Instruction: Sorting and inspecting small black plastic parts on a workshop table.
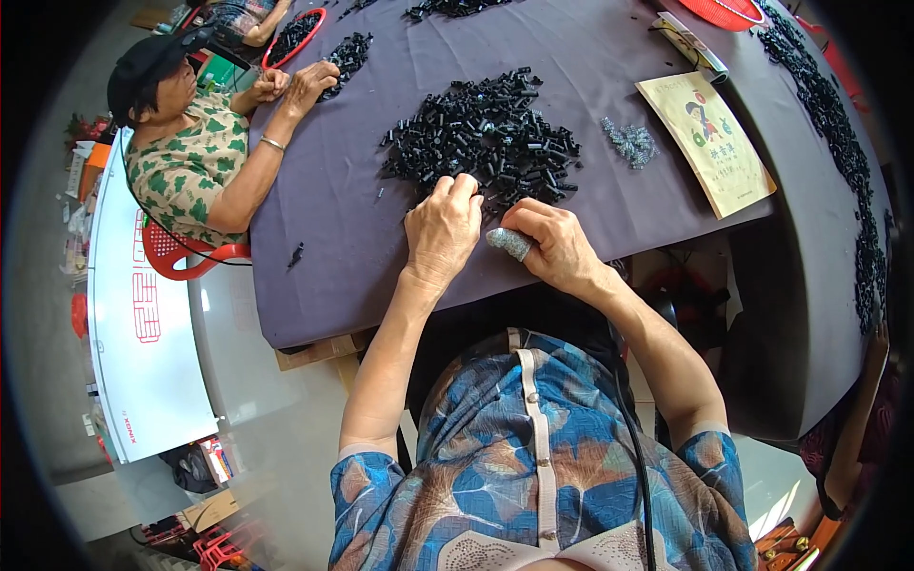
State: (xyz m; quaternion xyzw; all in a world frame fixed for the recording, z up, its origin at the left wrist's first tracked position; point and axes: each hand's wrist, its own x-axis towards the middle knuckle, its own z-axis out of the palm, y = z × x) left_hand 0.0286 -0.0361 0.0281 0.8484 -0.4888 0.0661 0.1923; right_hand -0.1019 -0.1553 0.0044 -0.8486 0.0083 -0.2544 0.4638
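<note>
A heap of small black tube-shaped pieces (476, 133) lies on the cloth-covered table straight ahead of me. At its near edge, my left hand (443, 233) is closed, fingertips pressed together and bent down toward the cloth. Just to its right, my right hand (562, 249) is also closed, with the fingers curled in. A greyish, shiny wrap (510, 244) covers one of its digits, seemingly the thumb. The fingertips of both hands nearly meet, and whatever they pinch is hidden or too small to name.
A small cluster of clear-grey pieces (628, 143) lies right of the heap, beside a yellow booklet (706, 143). At the left, a co-worker (195, 152) handles another black heap (347, 62). A red basket (721, 11) stands far right. More black pieces (828, 114) line the right-hand table.
</note>
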